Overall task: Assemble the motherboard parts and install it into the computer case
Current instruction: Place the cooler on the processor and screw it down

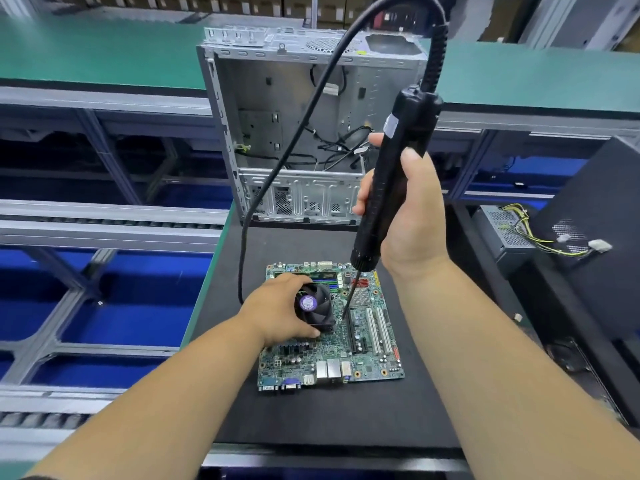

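**Two hands at work on the board**

Both hands are busy over the green motherboard (363, 351), which lies flat on the black bench (311, 417) mat. The left hand (277, 317) curls around the black cooler fan (317, 308) with its purple centre label, seated on the board. The right hand (405, 209) grips a black corded electric screwdriver (388, 188), its bit tip touching down just beside the fan. Behind, the open grey metal computer case (294, 133) stands upright.

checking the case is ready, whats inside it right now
Inside the open computer case only loose black cables lie near its right side, on bare metal. The electric screwdriver in the right hand covers that corner.
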